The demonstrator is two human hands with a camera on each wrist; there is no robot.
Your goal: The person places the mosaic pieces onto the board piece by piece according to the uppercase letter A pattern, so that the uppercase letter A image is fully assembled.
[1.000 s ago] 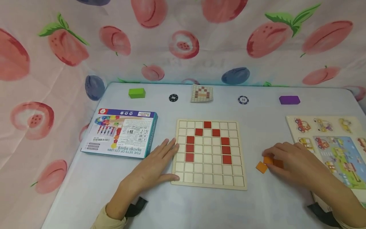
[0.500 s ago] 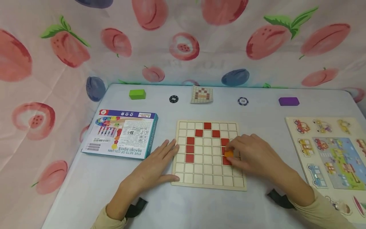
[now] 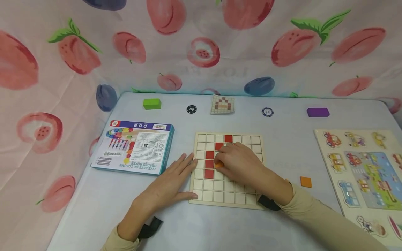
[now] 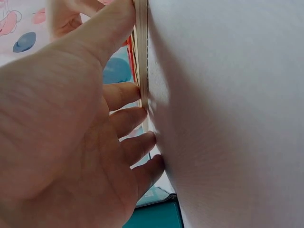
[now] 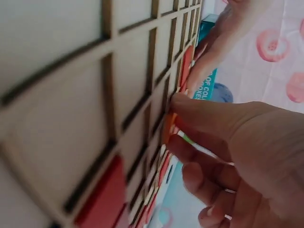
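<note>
Risk: right hand point(image 3: 240, 163) fingers are pinching orange tile point(image 3: 218, 164) over board point(image 3: 201, 190); it may be seating crooked. Left hand point(image 3: 166, 184), fingers spread, is bracing the board's edge against sliding.

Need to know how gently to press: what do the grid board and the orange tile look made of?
Grid board: looks like pale unfinished wood, matte, with dark cut lines between cells and a layered edge in the left wrist view. Orange tile: flat, matte, evenly coloured square; probably painted wood, though plastic can't be ruled out.

grid board point(image 3: 229, 195) mid-table, box point(image 3: 135, 146) left, vehicle puzzle point(image 3: 364, 167) right, loose tile point(image 3: 306, 181) between
</note>
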